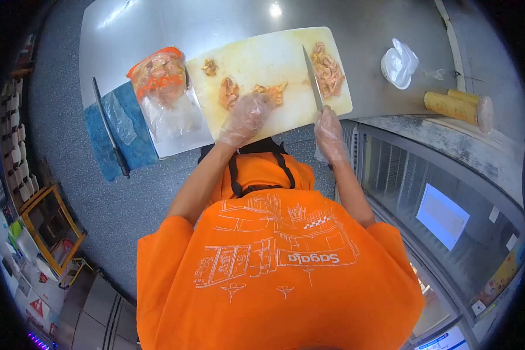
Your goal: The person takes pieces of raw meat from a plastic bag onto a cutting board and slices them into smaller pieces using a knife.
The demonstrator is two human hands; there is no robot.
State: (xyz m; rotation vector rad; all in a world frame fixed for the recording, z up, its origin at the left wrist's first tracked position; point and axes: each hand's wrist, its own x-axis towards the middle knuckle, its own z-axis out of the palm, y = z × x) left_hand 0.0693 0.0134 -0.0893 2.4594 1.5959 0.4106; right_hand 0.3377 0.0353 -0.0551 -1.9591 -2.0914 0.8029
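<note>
My right hand (331, 137), in a clear plastic glove, is closed round the handle of a knife (312, 79). The blade points away from me, just left of a pile of cut raw meat (328, 71) on the cutting board (256, 55). My left hand (248, 119), gloved alike, has its fingers curled on a piece of raw meat (277, 92) near the middle of the board. Left of those fingers lies another raw meat piece (228, 93), with a smaller scrap (209, 67) beyond it.
A bag of raw meat (160, 79) lies left of the board. Further left, a sharpening steel (108, 122) rests across a blue cloth (93, 125). At the right stand a white bowl (389, 73) with plastic in it and yellow rolls (458, 108). A glass-doored cabinet (391, 157) is at my right.
</note>
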